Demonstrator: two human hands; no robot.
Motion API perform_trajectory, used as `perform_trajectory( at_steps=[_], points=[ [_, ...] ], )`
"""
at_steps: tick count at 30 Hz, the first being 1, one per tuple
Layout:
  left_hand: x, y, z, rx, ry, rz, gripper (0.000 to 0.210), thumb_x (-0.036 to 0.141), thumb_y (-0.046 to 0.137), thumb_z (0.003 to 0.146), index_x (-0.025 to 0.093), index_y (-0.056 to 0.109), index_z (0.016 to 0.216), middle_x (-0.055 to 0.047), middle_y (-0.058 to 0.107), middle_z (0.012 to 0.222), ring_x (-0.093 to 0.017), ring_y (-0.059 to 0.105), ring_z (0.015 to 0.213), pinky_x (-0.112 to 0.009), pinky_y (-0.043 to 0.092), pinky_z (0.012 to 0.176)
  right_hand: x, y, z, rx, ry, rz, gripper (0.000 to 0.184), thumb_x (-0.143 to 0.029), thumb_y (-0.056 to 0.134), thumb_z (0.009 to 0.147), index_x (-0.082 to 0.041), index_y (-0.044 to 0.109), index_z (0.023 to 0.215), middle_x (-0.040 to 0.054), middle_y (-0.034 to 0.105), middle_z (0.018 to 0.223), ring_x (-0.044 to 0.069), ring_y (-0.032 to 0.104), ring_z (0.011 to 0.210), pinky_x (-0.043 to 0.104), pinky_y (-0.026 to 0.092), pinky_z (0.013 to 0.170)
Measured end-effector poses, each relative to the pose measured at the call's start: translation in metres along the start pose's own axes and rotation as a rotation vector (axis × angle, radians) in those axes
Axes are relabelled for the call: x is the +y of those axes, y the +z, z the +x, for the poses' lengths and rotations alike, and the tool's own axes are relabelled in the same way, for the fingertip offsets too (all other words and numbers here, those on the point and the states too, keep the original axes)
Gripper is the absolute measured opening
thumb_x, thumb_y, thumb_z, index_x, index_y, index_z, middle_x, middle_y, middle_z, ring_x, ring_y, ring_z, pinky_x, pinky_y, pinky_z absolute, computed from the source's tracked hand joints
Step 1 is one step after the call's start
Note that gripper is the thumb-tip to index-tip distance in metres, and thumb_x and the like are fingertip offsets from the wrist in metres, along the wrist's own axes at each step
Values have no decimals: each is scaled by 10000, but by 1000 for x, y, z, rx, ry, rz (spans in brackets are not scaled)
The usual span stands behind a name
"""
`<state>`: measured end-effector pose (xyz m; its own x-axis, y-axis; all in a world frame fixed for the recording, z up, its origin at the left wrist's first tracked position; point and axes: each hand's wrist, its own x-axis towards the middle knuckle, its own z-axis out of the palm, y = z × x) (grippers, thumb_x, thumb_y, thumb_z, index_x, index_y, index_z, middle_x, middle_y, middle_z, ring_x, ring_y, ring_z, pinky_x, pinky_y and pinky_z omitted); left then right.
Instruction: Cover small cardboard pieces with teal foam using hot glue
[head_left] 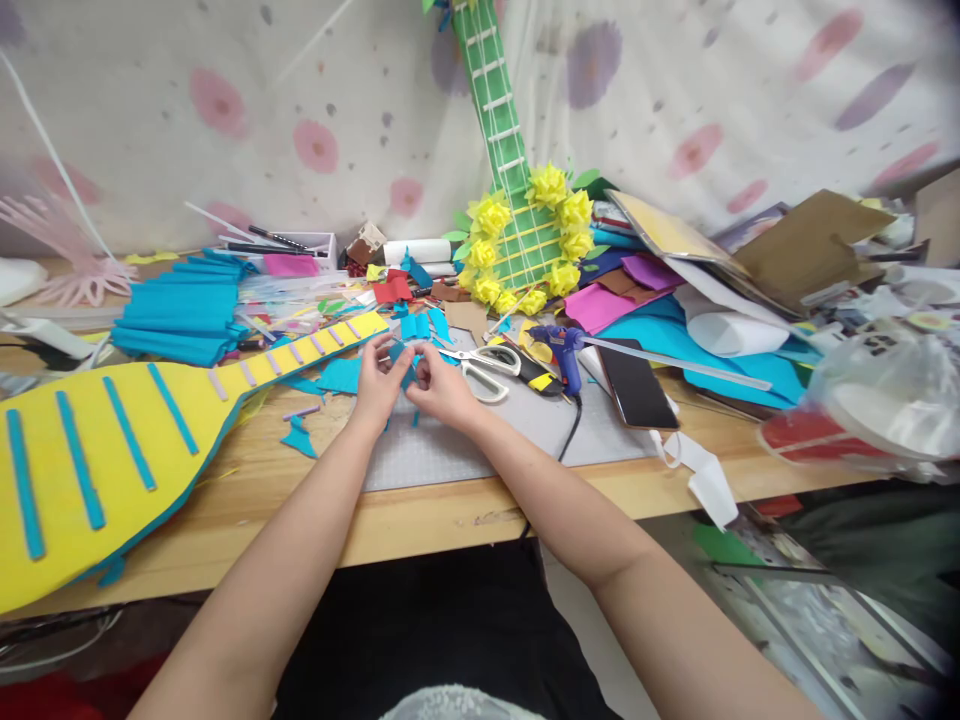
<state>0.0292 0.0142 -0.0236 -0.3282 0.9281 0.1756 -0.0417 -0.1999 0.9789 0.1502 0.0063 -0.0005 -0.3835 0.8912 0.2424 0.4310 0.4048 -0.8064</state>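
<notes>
Pinching a blue paper scrap between left hand and right hand, scissors beside, no readable writing.

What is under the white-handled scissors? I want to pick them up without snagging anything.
The white-handled scissors lie on a grey cutting mat among blue paper scraps. A yellow-and-black tool touches the handles. Anything beneath the blades is covered.

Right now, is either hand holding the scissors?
No, the scissors lie on the grey mat beside the right hand; both it and the left hand pinch a small blue paper piece.
</notes>
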Motion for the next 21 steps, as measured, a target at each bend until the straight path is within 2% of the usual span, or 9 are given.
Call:
perform_trajectory(
  at_steps=[2, 5, 8, 13, 16, 21],
  points=[
    [3, 1, -1, -10, -52, -43, 534, 438, 783, 538, 208, 579, 974, -32, 587, 953, -116, 565, 758, -234, 461, 664, -3, 0, -1, -18, 12, -66, 358, -167, 488, 662, -190, 441, 1016, -67, 456, 639, 102, 422, 531, 229, 280, 528],
    [9, 1, -2, -45, -113, -100, 527, 405, 811, 489, 190, 612, 926, -9, 591, 873, -93, 534, 684, -212, 438, 602, -3, 0, -1, -26, 8, -41, 375, -175, 481, 669, -188, 434, 1041, -69, 457, 631, 109, 438, 539, 230, 291, 534],
    [12, -1, -2, -104, -146, -156, 522, 400, 808, 500, 186, 637, 944, 1, 590, 817, -85, 517, 638, -206, 414, 564, 2, -1, -2, -9, -3, 38, 411, -188, 485, 667, -188, 426, 1075, -85, 432, 599, 106, 440, 538, 227, 314, 549],
    [10, -2, -1, -170, -181, -198, 544, 376, 809, 523, 188, 652, 1009, -5, 609, 815, -106, 547, 672, -232, 427, 612, 11, -2, -2, 2, -12, 141, 380, -190, 495, 661, -192, 435, 1036, -105, 386, 563, 88, 405, 515, 215, 314, 538],
    [9, -3, -1, -169, -190, -211, 574, 379, 818, 517, 182, 655, 1031, -15, 618, 836, -103, 541, 664, -224, 411, 581, 15, -1, -1, -12, -21, 215, 355, -187, 504, 667, -195, 430, 1014, -112, 378, 555, 80, 394, 503, 208, 310, 528],
    [7, -6, 0, -168, -209, -213, 569, 408, 803, 552, 183, 653, 1053, -23, 628, 824, -59, 462, 537, -195, 322, 459, 16, 1, 1, -41, -40, 317, 342, -169, 525, 675, -192, 429, 1002, -115, 370, 548, 71, 381, 492, 201, 307, 519]
  ],
)
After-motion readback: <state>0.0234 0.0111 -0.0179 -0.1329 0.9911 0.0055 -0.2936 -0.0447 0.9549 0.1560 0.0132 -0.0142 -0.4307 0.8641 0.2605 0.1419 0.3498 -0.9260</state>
